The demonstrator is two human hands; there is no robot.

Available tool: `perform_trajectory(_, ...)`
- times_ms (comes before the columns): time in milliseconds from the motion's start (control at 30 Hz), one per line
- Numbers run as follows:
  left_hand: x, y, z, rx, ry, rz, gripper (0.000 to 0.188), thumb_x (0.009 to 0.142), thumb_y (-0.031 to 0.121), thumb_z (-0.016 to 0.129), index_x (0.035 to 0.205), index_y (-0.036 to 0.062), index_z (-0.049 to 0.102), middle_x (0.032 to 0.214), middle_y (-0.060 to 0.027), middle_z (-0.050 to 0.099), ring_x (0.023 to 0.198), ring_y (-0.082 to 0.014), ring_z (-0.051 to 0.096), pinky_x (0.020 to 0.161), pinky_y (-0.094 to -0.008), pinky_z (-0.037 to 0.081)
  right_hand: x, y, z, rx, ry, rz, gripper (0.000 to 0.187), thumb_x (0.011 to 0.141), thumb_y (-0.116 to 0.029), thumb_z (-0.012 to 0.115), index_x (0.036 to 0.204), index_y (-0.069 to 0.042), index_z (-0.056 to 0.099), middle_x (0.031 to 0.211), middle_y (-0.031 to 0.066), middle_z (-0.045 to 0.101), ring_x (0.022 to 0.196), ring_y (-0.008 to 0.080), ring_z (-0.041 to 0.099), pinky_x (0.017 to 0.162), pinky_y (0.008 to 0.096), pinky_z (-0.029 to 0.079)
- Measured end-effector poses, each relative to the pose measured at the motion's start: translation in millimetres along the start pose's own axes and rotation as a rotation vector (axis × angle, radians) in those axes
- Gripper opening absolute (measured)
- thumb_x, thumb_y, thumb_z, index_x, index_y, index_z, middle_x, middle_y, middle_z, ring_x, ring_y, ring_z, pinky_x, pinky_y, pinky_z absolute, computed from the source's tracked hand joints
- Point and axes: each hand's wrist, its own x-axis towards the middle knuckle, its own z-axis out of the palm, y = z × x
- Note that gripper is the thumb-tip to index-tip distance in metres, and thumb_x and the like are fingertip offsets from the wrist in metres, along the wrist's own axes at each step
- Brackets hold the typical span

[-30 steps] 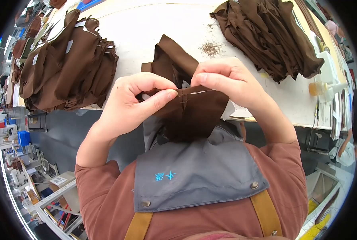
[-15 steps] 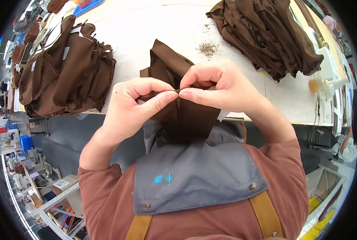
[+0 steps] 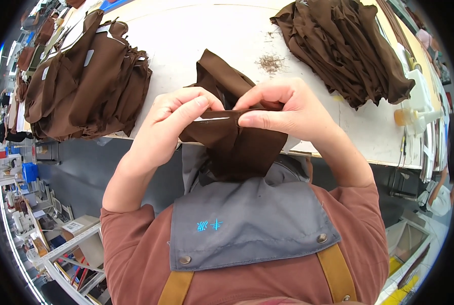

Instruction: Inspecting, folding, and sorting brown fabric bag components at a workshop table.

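Note:
A dark brown piece of fabric [image 3: 247,152] hangs between my hands at the near edge of the table, its far end lying on the tabletop. My left hand [image 3: 178,114] pinches the folded upper edge, thumb on the near side. Opposite it, my right hand [image 3: 283,109] grips the same edge, with its thumb pressed on the near face by a seam. A narrow white strip shows along the edge between the two thumbs. The fingertips behind the fold are partly hidden.
A pile of brown fabric pieces with white labels [image 3: 89,81] lies at the left of the white table [image 3: 186,30]. Another brown pile [image 3: 343,51] lies far right. Thread scraps [image 3: 271,63] sit between. A bottle with amber liquid [image 3: 403,117] stands at the right edge.
My thumbs, close together before, have moved apart along the fabric's edge. The edge is now stretched between them, and the white strip has come into view.

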Motion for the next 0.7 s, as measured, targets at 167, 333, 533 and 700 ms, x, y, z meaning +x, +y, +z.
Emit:
perform_trajectory(167,-3.1,1.3,-0.6,-0.138,-0.044,-0.035,0.026,0.096,0.019,0.055,0.096,-0.0038,0.067,0.085,-0.0027,0.064,0.078,-0.007,0.056,0.07,-0.0212,0.043,-1.8,4.6,2.3,0.069,0.068,0.024,0.009,0.086,-0.008,0.073,0.092,-0.001,0.073,0.077,-0.0031,0.064,0.067,0.0015,0.05,0.057,0.0198,0.036)
perform_trajectory(333,-6.0,-2.6,2.2,0.095,-0.046,0.095,0.013,0.091,0.006,0.063,0.099,-0.003,0.069,0.08,0.0023,0.059,0.073,-0.0044,0.048,0.065,-0.0217,0.037,-3.5,0.6,0.9,0.052,0.006,0.019,0.015,0.091,-0.018,0.07,0.092,-0.003,0.071,0.078,-0.0052,0.063,0.072,0.0012,0.051,0.063,0.0188,0.04)
perform_trajectory(533,-2.6,-5.8,0.7,0.004,0.006,0.066,0.013,0.091,0.01,0.068,0.099,-0.0009,0.071,0.083,0.0033,0.064,0.07,-0.0006,0.051,0.06,-0.0175,0.041,0.9,6.9,2.5,0.288,0.035,0.104,0.017,0.092,-0.017,0.066,0.093,-0.001,0.07,0.081,-0.0034,0.065,0.072,0.0027,0.053,0.066,0.0193,0.04)
perform_trajectory(700,-0.7,-9.9,6.1,0.098,0.042,0.117,0.012,0.089,0.011,0.071,0.096,0.001,0.072,0.073,0.006,0.063,0.06,0.0023,0.049,0.052,-0.0155,0.038,3.7,0.3,0.1,0.21,-0.007,0.114,0.012,0.09,-0.014,0.067,0.092,-0.002,0.069,0.082,-0.0033,0.065,0.075,0.0037,0.055,0.068,0.02,0.042)
